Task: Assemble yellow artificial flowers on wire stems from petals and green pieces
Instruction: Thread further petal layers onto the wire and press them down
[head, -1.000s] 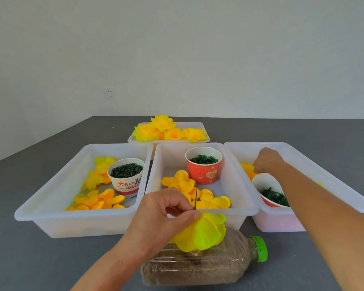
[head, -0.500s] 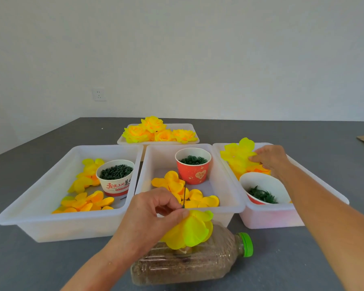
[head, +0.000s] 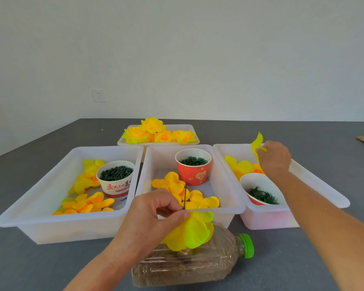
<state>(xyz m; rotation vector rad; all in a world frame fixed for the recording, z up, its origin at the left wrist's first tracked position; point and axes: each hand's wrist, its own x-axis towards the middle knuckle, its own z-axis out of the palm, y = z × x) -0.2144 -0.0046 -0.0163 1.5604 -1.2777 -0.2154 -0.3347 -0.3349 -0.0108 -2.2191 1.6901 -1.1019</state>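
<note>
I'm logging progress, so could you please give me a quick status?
Left hand pinches wire stem with half-built flower. Right hand holds a petal above right bin. Nothing in the way.

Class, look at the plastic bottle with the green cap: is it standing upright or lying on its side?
Lying on its side. The bottle rests lengthwise on the grey table, its green cap pointing right.

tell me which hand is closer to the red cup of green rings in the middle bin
Left. The left hand holds the half-built flower just in front of the middle bin, below the red cup. The right hand is off to the side, over the right bin, pinching a petal.
</note>
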